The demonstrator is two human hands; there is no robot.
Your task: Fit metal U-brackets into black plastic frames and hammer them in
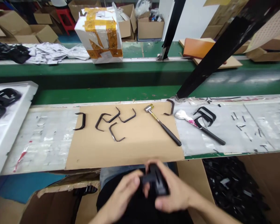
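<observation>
Close to the camera, the left hand (122, 194) and the right hand (174, 189) hold a black plastic piece (156, 180) above the person's lap, and the fingers of both hands are clamped on it. Beyond them, on the bench (43, 140), lies a cardboard sheet (123, 151) with several bent black strips (80, 121) and a brass-headed hammer (162, 124) on it. Just right of the sheet is a white-wrapped mallet (200, 127), touching some black bent parts (205, 114). Below the bench at right, a carton (273, 186) holds many black scraps (233, 186).
</observation>
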